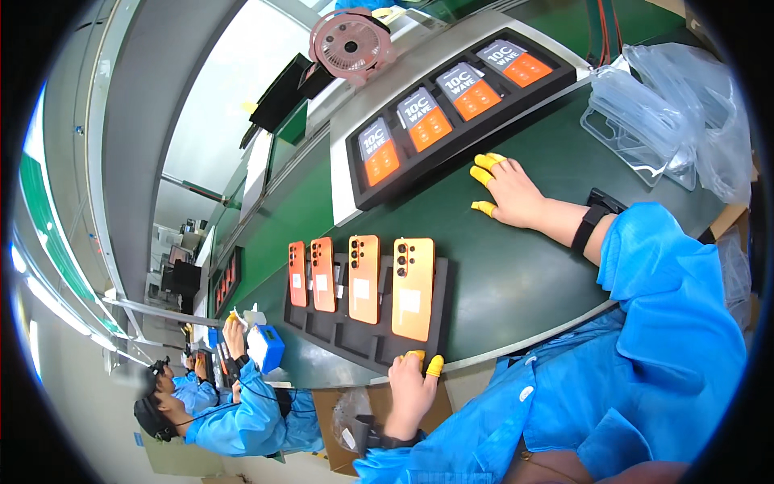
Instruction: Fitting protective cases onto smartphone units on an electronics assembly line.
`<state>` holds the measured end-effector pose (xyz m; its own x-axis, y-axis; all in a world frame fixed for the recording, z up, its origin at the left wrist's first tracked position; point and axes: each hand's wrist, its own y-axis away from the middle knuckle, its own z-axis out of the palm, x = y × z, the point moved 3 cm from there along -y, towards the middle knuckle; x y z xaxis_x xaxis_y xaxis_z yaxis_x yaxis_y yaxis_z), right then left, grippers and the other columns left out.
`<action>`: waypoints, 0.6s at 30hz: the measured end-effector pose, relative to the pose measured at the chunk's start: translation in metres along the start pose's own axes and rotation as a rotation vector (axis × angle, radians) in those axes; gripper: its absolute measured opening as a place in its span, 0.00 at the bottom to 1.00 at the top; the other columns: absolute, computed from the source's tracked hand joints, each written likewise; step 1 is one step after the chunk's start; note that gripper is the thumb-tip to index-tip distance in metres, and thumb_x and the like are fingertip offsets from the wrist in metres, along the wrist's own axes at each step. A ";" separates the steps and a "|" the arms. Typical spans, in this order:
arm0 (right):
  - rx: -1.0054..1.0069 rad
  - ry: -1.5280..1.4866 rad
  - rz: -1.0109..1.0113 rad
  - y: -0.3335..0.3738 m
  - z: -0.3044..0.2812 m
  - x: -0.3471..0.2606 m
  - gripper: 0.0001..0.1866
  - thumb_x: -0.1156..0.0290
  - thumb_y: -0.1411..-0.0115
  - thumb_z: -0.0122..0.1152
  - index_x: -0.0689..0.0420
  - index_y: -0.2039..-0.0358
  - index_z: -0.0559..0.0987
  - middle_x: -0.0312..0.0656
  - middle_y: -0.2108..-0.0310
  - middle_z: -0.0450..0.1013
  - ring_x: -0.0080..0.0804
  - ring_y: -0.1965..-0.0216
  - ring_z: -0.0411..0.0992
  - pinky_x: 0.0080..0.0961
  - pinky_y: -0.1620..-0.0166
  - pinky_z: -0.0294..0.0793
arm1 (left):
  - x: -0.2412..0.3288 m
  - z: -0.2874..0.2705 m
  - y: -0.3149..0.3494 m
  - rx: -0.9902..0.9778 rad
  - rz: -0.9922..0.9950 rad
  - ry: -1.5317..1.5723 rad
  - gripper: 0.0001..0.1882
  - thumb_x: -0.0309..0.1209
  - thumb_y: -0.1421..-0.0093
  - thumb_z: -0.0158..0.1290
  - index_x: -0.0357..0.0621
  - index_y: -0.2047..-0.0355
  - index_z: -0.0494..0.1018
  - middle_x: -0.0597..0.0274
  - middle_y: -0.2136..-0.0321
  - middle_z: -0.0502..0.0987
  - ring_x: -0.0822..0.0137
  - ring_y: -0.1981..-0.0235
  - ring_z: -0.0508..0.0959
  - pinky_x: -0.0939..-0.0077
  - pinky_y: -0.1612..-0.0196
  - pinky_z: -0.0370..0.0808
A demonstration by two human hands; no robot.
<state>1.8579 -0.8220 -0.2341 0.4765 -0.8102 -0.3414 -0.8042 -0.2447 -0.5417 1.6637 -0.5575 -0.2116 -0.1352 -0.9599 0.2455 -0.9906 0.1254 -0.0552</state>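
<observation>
My left hand (412, 392), with yellow finger cots, is at the near edge of a black compartment tray (348, 340). Its fingertips are at the tray's corner, thumb apart from the fingers; whether they press on the rim is unclear. Several orange smartphones (414, 294) rest in that tray, camera side up, each with a white label. My right hand (513, 192), also in yellow finger cots, stretches its fingers over the green worktable (516, 266) and holds nothing. Ahead of it, a second black tray (476, 117) carries several grey-and-orange printed flat pieces (470, 90).
Clear plastic trays and bags (645, 121) are heaped at the right. A pink fan (351, 47) stands at the back. On the left, co-workers in blue smocks (250, 415) sit by the bench, near a blue box (265, 348). Cardboard boxes (322, 411) stand below the table edge.
</observation>
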 end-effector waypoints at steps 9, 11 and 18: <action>0.407 0.306 0.319 -0.015 -0.065 0.073 0.31 0.62 0.60 0.61 0.65 0.56 0.65 0.52 0.50 0.53 0.46 0.47 0.49 0.48 0.49 0.48 | -0.023 -0.057 -0.219 0.376 0.040 -0.012 0.25 0.39 0.52 0.53 0.30 0.61 0.62 0.42 0.67 0.67 0.46 0.64 0.65 0.60 0.60 0.62; 0.285 0.318 0.483 -0.018 -0.072 0.082 0.33 0.61 0.58 0.60 0.65 0.54 0.63 0.52 0.48 0.51 0.47 0.44 0.45 0.49 0.48 0.47 | -0.046 -0.048 -0.262 0.366 -0.225 -0.005 0.26 0.40 0.50 0.47 0.27 0.60 0.62 0.39 0.66 0.70 0.45 0.64 0.69 0.61 0.58 0.65; -0.024 0.302 0.591 -0.021 -0.060 0.085 0.41 0.58 0.56 0.57 0.67 0.47 0.51 0.56 0.45 0.44 0.50 0.44 0.44 0.41 0.45 0.48 | -0.075 -0.022 -0.326 0.338 -0.432 0.419 0.21 0.35 0.52 0.45 0.24 0.67 0.69 0.39 0.70 0.72 0.50 0.66 0.73 0.63 0.66 0.66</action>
<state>1.8937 -0.9179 -0.2056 -0.1647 -0.9245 -0.3438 -0.9090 0.2776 -0.3109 1.9959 -0.5209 -0.1902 0.2054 -0.7197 0.6632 -0.9056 -0.3967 -0.1499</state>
